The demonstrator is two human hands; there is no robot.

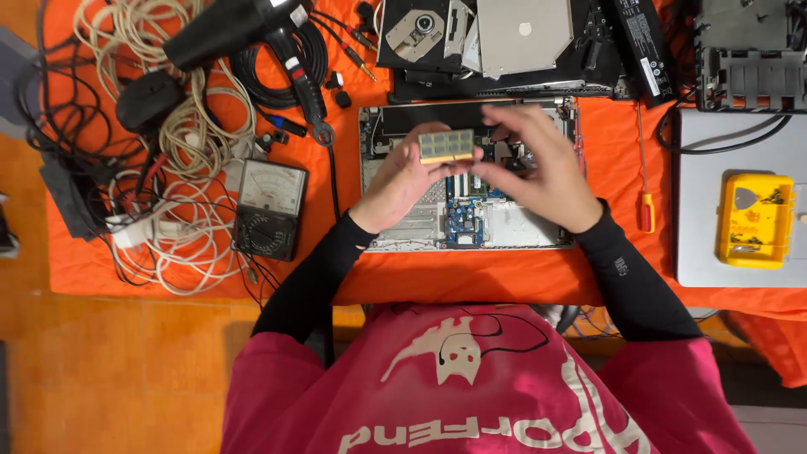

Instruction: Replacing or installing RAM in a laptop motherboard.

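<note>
Above the opened laptop chassis (471, 220) at the middle of the orange-covered table (420, 277), both hands meet on a small memory module (446, 145). Left hand (403, 185) is curled, fingertips pinching the module's left end. Right hand (538, 172) is half open, thumb and forefinger touching the module's right end, other fingers spread. Toward the table's left edge lie an analogue multimeter (271, 208) and tangled white cables (189, 160). A yellow case (756, 220) rests near the right edge.
</note>
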